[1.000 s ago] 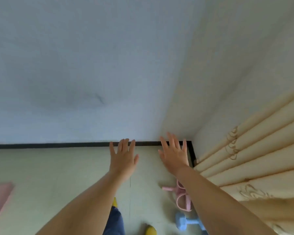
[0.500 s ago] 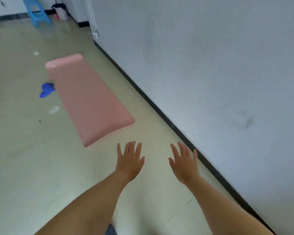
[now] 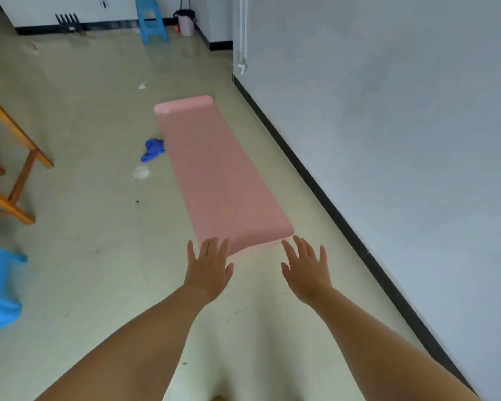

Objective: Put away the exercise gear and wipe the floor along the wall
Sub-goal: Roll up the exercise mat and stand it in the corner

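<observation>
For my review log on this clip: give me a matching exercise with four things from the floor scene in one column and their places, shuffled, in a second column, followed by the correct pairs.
Things:
1. pink yoga mat
2. blue cloth
3. pink bin
4. wooden table leg frame

Places:
A. at the far wall, right of the far blue stool
B. at the left edge of the view
C. unrolled flat along the wall's black baseboard
D. crumpled on the floor against the mat's left edge

Pairs: 1-C, 2-D, 3-A, 4-B
</observation>
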`<state>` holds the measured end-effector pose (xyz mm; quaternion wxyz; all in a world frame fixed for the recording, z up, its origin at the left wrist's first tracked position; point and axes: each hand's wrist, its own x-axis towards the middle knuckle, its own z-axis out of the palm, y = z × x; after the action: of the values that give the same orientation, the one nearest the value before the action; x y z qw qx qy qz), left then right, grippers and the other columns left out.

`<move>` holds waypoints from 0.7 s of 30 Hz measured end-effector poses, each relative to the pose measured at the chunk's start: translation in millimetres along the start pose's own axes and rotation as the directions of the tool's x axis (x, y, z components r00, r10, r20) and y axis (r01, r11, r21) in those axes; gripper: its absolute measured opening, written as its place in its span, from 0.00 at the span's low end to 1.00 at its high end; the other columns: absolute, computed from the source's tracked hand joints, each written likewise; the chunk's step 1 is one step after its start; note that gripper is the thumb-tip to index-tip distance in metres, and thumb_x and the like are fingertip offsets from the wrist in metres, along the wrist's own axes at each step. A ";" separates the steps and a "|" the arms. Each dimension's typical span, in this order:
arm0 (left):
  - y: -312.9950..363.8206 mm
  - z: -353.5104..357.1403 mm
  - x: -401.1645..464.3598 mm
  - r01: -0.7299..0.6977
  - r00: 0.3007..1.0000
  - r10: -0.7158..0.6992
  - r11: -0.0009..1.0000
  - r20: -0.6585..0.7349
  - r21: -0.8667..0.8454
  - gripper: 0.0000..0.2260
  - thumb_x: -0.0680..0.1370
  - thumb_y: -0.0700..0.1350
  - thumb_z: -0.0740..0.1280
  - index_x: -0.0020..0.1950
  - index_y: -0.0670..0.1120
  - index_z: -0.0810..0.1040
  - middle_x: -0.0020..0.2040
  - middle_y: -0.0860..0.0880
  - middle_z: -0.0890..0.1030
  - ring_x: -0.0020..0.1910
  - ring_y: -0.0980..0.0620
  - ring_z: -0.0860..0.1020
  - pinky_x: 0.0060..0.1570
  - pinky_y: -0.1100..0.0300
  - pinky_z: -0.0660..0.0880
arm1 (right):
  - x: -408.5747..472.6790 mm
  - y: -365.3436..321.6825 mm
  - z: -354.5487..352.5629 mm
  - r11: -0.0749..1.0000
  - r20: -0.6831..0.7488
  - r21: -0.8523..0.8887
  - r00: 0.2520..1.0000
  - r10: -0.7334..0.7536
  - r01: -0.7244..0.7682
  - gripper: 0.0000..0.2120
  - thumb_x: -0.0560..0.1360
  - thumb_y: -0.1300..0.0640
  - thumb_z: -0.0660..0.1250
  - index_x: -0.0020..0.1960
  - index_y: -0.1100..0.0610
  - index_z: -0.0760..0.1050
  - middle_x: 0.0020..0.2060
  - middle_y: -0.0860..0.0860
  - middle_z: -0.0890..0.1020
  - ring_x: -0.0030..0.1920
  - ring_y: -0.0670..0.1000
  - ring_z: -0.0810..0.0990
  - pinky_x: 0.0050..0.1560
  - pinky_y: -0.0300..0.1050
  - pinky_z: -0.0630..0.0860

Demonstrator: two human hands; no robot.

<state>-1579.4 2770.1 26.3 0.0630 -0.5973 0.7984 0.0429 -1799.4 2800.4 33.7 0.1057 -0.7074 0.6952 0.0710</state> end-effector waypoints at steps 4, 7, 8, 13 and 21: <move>-30.8 4.8 37.3 0.015 0.999 -0.015 1.000 0.042 -0.004 0.26 0.82 0.54 0.48 0.77 0.47 0.46 0.75 0.46 0.56 0.74 0.48 0.53 0.71 0.40 0.46 | 57.7 -14.4 -5.1 0.999 0.029 -0.037 0.999 -0.033 0.034 0.26 0.82 0.46 0.45 0.78 0.51 0.43 0.78 0.53 0.47 0.77 0.53 0.46 0.74 0.61 0.43; -43.7 19.7 63.8 -0.006 0.993 0.006 1.000 0.117 -0.004 0.26 0.82 0.55 0.47 0.77 0.47 0.45 0.75 0.46 0.55 0.75 0.47 0.52 0.72 0.40 0.46 | 102.8 -15.0 -0.2 0.998 0.060 -0.035 0.997 -0.041 0.044 0.26 0.82 0.45 0.45 0.78 0.50 0.43 0.78 0.52 0.47 0.77 0.53 0.45 0.74 0.61 0.42; -48.3 23.9 76.8 -0.016 0.990 0.016 1.000 0.140 -0.001 0.26 0.82 0.55 0.47 0.77 0.47 0.45 0.75 0.46 0.54 0.75 0.47 0.52 0.72 0.41 0.46 | 120.8 -14.1 1.3 0.998 0.073 -0.032 0.996 -0.045 0.047 0.26 0.82 0.45 0.45 0.78 0.50 0.43 0.78 0.52 0.48 0.77 0.53 0.45 0.74 0.60 0.42; -70.8 39.6 188.4 0.004 0.987 -0.004 1.000 0.161 0.001 0.26 0.82 0.55 0.47 0.77 0.48 0.45 0.76 0.47 0.54 0.75 0.47 0.52 0.72 0.42 0.46 | 247.0 1.0 0.5 0.993 0.093 -0.047 0.990 -0.101 0.106 0.26 0.82 0.46 0.45 0.78 0.49 0.43 0.77 0.52 0.49 0.77 0.53 0.47 0.74 0.62 0.44; -60.5 77.8 359.6 0.159 0.959 -0.114 0.974 0.261 -0.160 0.25 0.81 0.52 0.51 0.76 0.47 0.51 0.74 0.46 0.59 0.72 0.47 0.58 0.72 0.44 0.51 | 431.4 48.9 13.9 0.952 0.277 -0.086 0.925 -0.260 0.293 0.26 0.82 0.48 0.46 0.78 0.51 0.44 0.77 0.53 0.49 0.77 0.53 0.48 0.75 0.59 0.45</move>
<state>-1617.7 2423.1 -104.8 0.1120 -0.6441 0.7338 0.1848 -1837.6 2385.5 -89.0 0.1608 -0.7880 0.5625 0.1919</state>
